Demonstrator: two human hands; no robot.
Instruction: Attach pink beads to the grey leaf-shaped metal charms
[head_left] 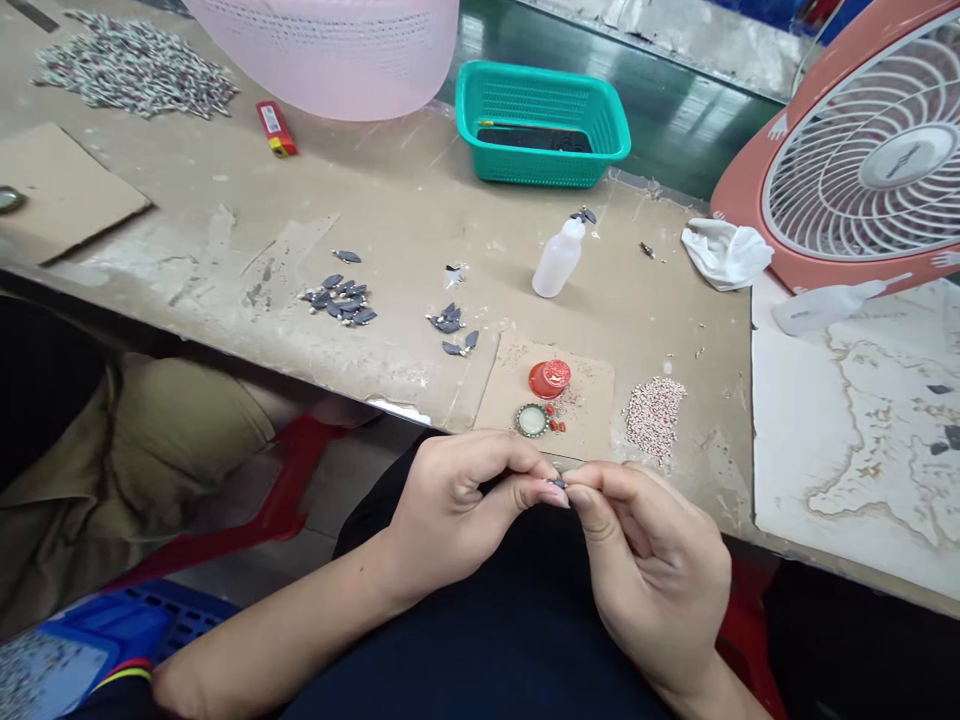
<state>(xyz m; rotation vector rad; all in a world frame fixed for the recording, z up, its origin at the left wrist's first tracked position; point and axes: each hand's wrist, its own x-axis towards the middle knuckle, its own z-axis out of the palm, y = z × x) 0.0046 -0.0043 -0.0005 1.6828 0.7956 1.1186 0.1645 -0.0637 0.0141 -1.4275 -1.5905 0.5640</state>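
My left hand [469, 500] and my right hand [649, 560] meet just off the table's front edge, fingertips nearly touching. Between them they pinch a small dark grey piece [559, 483], mostly covered by the fingers. Just beyond, a cardboard square [592, 390] bears a red cap [550, 378], a bottle cap [532, 420] and small red bits [555, 425]. Right of it lies a pile of tiny pinkish beads [654, 415]. Dark grey pieces with pale tips lie in a larger group [341, 300] and a smaller one [448, 319] to the left.
A white squeeze bottle [559, 260] stands behind the cardboard. Farther back are a green basket [544, 170], a pink basket [337, 60] and an orange fan [862, 150]. A red lighter-like box [276, 129] lies left. Someone's knee [202, 410] shows at left.
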